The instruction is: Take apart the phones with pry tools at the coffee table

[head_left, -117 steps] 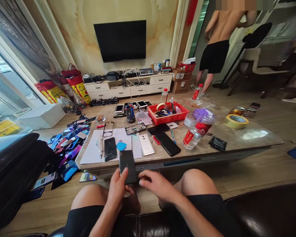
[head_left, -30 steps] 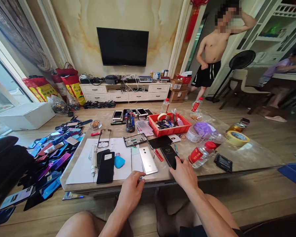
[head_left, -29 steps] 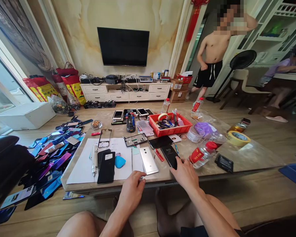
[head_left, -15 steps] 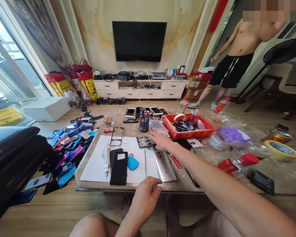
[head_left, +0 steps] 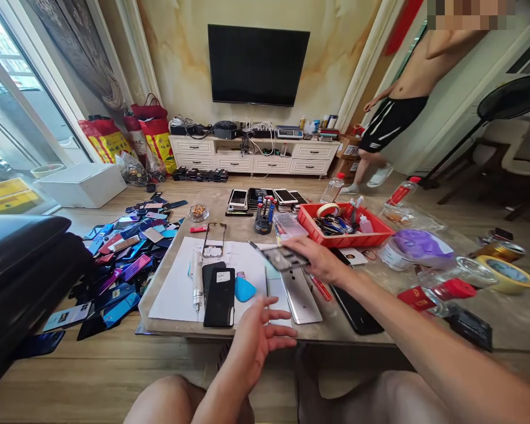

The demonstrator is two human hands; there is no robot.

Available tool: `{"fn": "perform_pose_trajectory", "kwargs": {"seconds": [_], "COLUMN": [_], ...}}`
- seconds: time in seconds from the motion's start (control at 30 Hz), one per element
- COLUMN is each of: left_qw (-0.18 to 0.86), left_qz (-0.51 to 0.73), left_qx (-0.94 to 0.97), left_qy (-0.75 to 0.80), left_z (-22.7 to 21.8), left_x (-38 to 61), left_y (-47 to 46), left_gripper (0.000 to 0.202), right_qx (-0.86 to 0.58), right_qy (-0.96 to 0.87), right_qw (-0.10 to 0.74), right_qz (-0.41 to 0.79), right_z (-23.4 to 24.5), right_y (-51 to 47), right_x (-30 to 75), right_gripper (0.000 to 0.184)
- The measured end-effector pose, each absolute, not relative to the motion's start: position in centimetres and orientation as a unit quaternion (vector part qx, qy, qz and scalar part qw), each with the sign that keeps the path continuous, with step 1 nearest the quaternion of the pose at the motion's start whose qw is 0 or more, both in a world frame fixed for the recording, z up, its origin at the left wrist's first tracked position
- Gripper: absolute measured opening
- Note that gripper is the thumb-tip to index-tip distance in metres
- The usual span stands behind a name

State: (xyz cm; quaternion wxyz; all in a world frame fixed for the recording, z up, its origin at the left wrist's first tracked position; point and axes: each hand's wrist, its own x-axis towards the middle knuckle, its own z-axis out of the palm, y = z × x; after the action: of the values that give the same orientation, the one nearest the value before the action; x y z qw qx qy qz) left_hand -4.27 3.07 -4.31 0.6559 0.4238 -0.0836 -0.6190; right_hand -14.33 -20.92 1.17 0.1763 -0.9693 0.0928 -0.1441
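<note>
Right hand point(head_left: 323, 257): fingers pinching a phone frame point(head_left: 283, 259), at eleven o'clock from the silver phone point(head_left: 303, 299). Left hand point(head_left: 257, 334): fingers spread, at eight o'clock from it.

Low table point(head_left: 238, 229), white paper point(head_left: 172, 294), silver phone point(head_left: 304, 303) overlapping it, red tray point(head_left: 362, 240), tape roll point(head_left: 494, 284)

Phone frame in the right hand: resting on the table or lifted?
Lifted, it seems: the right hand grips one end of the phone frame, which overlaps the silver phone.
</note>
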Motion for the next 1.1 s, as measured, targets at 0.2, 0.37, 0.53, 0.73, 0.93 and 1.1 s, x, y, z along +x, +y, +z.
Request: {"fn": "perform_pose_trajectory", "kwargs": {"seconds": [0.2, 0.37, 0.53, 0.73, 0.93, 1.1], "left_qw": [0.62, 0.662, 0.74, 0.743, 0.736, 0.755], "left_qz": [-0.694, -0.637, -0.569, -0.567, -0.546, -0.494], "left_qx": [0.362, 0.389, 0.354, 0.35, 0.393, 0.43], "left_qy": [-0.05, -0.072, -0.057, -0.065, -0.078, -0.042], "left_z": [-3.6, -3.9, -3.5, -2.8, -2.7, -3.4], "left_x": [-5.1, -6.7, -6.0, -5.9, -6.3, -6.0], "left_y": [4.2, 4.6, 4.5, 4.5, 4.2, 3.8], "left_gripper": [0.05, 0.051, 0.069, 0.085, 0.085, 0.078], "right_qx": [-0.981, -0.919, -0.869, -0.83, -0.8, -0.684], "right_qy": [0.001, 0.321, 0.481, 0.545, 0.564, 0.548], "right_qw": [0.173, 0.108, 0.055, 0.109, 0.196, 0.464], "right_qz": [-0.084, -0.201, -0.101, -0.04, -0.058, -0.127], "right_z": [0.0, -3.7, -5.9, -4.9, -5.7, -6.3], "right_y": [-13.3, -11.4, -8.9, -8.8, -11.0, -12.1], "right_x": [-18.2, -19.5, -19.4, -18.6, -19.5, -20.9], "right_gripper": [0.043, 0.054, 0.078, 0.092, 0.063, 0.008]}}
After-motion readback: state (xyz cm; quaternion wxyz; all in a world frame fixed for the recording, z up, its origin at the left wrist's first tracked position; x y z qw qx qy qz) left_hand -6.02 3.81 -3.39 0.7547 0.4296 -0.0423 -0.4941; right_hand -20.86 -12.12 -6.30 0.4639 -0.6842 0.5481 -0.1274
